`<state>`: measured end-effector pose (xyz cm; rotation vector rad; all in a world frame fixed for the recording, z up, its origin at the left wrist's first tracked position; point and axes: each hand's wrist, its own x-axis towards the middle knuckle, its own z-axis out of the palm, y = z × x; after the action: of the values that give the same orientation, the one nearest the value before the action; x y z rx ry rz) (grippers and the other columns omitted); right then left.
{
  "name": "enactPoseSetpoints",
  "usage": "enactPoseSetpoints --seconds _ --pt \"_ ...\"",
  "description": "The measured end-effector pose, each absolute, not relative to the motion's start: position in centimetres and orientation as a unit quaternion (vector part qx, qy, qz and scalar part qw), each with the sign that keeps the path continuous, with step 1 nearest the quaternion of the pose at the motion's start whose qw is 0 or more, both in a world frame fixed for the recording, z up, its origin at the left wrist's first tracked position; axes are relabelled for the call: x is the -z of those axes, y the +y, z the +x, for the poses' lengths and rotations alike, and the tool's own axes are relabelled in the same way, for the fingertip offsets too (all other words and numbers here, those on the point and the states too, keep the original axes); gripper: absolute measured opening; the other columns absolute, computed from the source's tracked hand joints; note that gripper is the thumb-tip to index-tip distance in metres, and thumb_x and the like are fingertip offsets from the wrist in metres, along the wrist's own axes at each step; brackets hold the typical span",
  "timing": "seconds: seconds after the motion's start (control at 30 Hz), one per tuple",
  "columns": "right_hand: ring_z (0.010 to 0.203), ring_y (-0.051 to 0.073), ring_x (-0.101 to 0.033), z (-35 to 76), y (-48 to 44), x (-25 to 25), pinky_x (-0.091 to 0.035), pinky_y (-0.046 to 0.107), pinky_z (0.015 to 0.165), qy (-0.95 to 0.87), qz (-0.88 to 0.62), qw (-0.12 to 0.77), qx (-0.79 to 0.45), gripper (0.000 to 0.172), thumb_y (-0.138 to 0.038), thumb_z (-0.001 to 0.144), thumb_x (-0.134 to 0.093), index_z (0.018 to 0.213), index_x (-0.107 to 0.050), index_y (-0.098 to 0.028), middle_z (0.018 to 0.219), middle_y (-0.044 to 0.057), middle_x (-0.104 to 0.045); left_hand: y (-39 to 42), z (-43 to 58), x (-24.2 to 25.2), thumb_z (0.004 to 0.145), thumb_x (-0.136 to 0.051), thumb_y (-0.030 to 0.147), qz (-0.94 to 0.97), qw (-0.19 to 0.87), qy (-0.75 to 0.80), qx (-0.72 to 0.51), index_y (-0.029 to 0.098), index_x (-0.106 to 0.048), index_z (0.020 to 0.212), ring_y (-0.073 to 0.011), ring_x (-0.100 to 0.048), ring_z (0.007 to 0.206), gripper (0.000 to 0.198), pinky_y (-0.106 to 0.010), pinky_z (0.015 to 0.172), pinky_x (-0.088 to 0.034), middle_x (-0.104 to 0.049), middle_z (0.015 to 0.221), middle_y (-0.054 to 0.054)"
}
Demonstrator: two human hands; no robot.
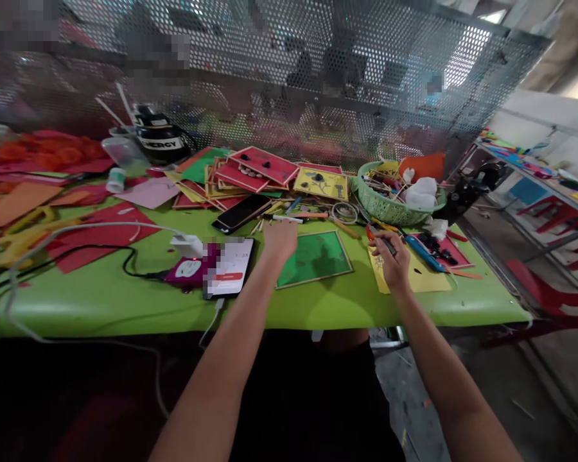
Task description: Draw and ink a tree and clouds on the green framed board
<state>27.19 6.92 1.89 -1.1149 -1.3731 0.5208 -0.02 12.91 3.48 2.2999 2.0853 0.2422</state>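
My left hand [279, 240] reaches forward over the green table [125, 301], its fingers curled by a white stick [288, 219] at the far edge of a green framed card [315, 258]. What it grips, if anything, is hidden. My right hand [391, 256] rests on a yellow sheet [426, 277] and is closed round a dark, red-handled tool [383, 240]. A blue pen-like tool [422, 253] lies just to its right.
Two phones [241, 213] [231, 266], a pink device with cables [189, 271], red and orange paper [96, 234], stacked red and yellow framed cards [264, 168] and a green basket [390, 206] of supplies crowd the table. A perforated metal screen [289, 77] stands behind. Red chairs [549, 295] sit at right.
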Motion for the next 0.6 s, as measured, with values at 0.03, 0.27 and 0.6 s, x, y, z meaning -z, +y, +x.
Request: enactPoseSetpoints --seconds 0.03,0.27,0.6 --pt "0.077 0.019 -0.071 27.2 6.9 -1.9 -0.057 0.031 0.064 -0.592 -0.481 0.607 -0.224 0.02 -0.041 0.091 -0.064 0.101 -0.068 -0.024 0.087 0.002 -0.072 13.0 0.0 -3.5 0.092 -0.047 0.007 0.739 0.01 0.67 -0.074 0.015 -0.072 0.109 -0.0323 -0.067 0.111 0.031 -0.053 0.104 -0.041 -0.074 0.116 -0.019" --pt "0.072 0.017 -0.069 27.3 6.7 -2.6 -0.055 0.028 0.061 -0.559 -0.478 0.633 -0.243 0.021 -0.042 0.089 -0.066 0.098 -0.068 -0.023 0.085 0.002 -0.072 13.2 -0.5 -3.1 0.095 -0.045 0.009 0.749 0.006 0.658 -0.074 0.013 -0.07 0.111 -0.0339 -0.064 0.116 0.03 -0.055 0.105 -0.039 -0.072 0.119 -0.02" --pt "0.06 0.015 -0.065 29.2 8.4 -3.5 -0.054 0.029 0.058 -0.517 -0.488 0.674 -0.2 0.024 -0.045 0.088 -0.064 0.097 -0.064 -0.023 0.079 0.001 -0.073 12.8 -0.8 -3.7 0.092 -0.046 0.012 0.748 0.05 0.651 -0.121 0.015 -0.065 0.116 -0.035 -0.068 0.112 0.031 -0.056 0.104 -0.039 -0.076 0.113 -0.018"
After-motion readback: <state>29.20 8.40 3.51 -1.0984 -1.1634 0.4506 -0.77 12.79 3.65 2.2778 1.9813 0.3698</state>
